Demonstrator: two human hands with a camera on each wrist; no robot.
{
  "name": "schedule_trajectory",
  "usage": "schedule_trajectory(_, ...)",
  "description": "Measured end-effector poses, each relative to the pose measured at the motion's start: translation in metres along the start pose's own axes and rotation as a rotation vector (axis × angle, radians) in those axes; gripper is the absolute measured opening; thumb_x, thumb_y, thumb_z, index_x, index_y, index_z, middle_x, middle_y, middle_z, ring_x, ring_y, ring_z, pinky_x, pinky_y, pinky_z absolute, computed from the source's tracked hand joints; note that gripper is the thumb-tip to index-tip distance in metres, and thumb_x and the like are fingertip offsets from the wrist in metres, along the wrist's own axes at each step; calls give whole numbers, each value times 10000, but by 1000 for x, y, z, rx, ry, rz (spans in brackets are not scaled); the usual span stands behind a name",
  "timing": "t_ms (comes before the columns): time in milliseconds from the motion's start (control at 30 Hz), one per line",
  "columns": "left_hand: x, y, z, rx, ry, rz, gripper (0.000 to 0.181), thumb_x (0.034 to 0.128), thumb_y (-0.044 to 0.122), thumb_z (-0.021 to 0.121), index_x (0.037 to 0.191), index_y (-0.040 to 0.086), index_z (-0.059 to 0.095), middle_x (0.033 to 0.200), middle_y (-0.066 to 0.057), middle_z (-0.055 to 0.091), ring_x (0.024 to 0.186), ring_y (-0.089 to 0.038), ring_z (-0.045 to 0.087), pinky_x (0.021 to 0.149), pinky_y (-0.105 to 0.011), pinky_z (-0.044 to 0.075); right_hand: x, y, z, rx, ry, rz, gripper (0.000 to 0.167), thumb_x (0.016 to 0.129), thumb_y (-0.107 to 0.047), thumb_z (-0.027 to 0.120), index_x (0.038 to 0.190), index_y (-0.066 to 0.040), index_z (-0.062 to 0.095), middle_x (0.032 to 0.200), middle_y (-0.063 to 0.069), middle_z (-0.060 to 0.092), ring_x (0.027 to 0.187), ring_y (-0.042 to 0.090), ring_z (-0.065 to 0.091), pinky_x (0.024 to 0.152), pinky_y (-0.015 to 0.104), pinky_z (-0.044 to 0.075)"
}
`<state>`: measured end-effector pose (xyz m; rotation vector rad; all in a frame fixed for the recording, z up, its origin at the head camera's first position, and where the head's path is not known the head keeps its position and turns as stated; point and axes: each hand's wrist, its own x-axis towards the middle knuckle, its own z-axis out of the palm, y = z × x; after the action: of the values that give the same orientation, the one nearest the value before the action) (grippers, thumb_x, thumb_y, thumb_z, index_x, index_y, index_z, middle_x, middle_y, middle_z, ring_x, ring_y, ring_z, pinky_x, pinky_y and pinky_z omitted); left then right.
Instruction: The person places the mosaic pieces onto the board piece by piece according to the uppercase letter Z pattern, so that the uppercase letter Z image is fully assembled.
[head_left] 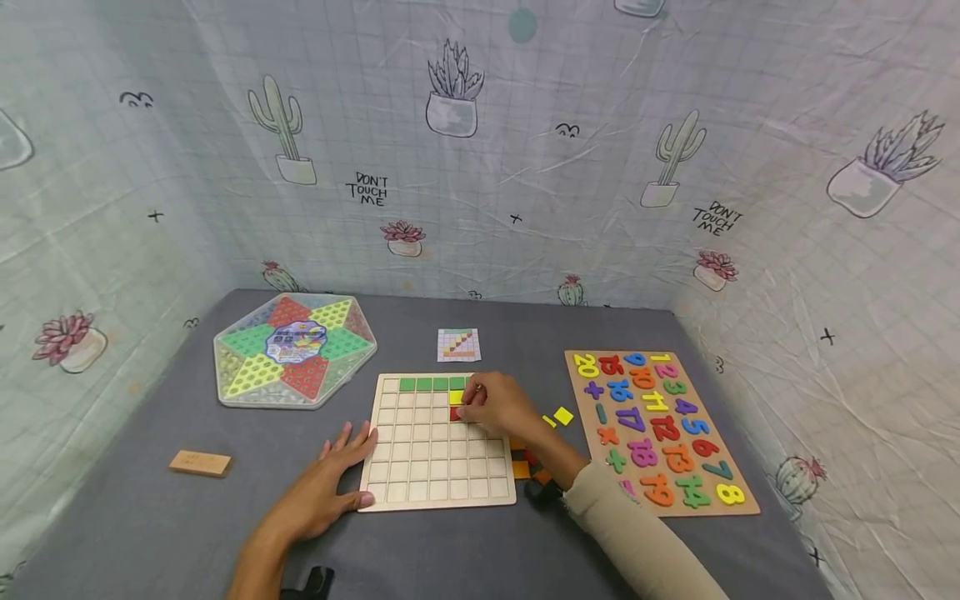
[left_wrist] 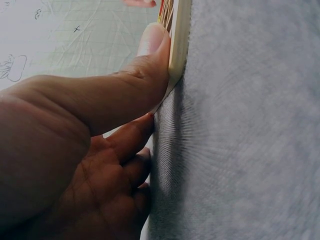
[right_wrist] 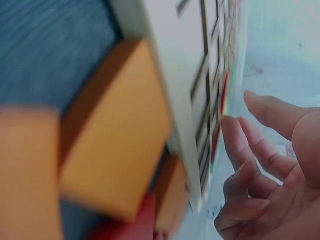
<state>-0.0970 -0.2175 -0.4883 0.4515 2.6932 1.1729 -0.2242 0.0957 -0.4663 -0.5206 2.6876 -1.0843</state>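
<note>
A wooden grid board [head_left: 438, 503] lies flat on the grey table. Green tiles [head_left: 423, 384] fill several cells of its far row, with a yellow tile [head_left: 457, 398] and a red tile [head_left: 454, 413] below them. My right hand [head_left: 497, 404] reaches over the board, fingertips at the red tile; in the right wrist view, thumb and index finger [right_wrist: 234, 135] stand apart with nothing visible between them. At the board's left side rests my left hand [head_left: 326, 487], fingers spread along the edge. Its thumb [left_wrist: 150, 47] presses the near left corner.
Loose orange tiles [head_left: 521, 469] lie right of the board, partly under my right forearm. A yellow tile [head_left: 563, 416] lies farther out. Behind is a small pattern card [head_left: 459, 345]. A number board [head_left: 750, 505] lies right; a hexagonal game board [head_left: 296, 342] and wooden block [head_left: 200, 463] left.
</note>
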Motion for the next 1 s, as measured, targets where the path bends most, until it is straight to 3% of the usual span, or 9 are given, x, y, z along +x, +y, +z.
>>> schedule_trajectory(200, 1, 0, -1, 5, 23, 12, 942, 832, 199, 867, 1639, 58, 402, 1740, -183, 268, 1630, -511, 103, 1278, -746, 88, -12, 12, -26, 21, 24, 7, 115, 956, -223, 819, 997, -146, 743, 859, 35, 669, 731, 193, 589, 587, 299, 488)
schedule_trajectory(400, 0, 0, -1, 10, 13, 16, 938, 832, 200, 867, 1636, 52, 406, 1740, -188, 266, 1628, -513, 108, 1274, -747, 93, -30, 39, -51, 12, 57, 81, 162, 935, -214, 842, 1045, -141, 750, 870, 19, 691, 715, 192, 588, 581, 299, 483)
schedule_trajectory(633, 0, 0, 0, 16, 19, 16, 934, 833, 185, 866, 1635, 49, 406, 1740, -187, 268, 1628, -514, 113, 1277, -749, 96, -56, 69, -77, -56, 109, 165, 211, 914, -180, 859, 1094, -144, 755, 1014, 42, 722, 873, 195, 637, 708, 338, 533)
schedule_trajectory(833, 0, -1, 1, 8, 11, 6, 942, 825, 191, 871, 1633, 49, 408, 1738, -183, 275, 1628, -513, 107, 1282, -744, 87, -70, 86, -87, -115, 115, 187, 212, 901, -131, 864, 1091, -119, 772, 1046, 72, 729, 947, 222, 664, 865, 448, 584)
schedule_trajectory(1000, 0, -1, 2, 14, 14, 6, 936, 833, 194, 866, 1634, 49, 405, 1740, -182, 273, 1628, -513, 109, 1283, -744, 90, -69, 90, -88, -165, 92, 186, 198, 899, -131, 863, 1082, -131, 788, 955, 46, 702, 855, 175, 619, 801, 382, 562)
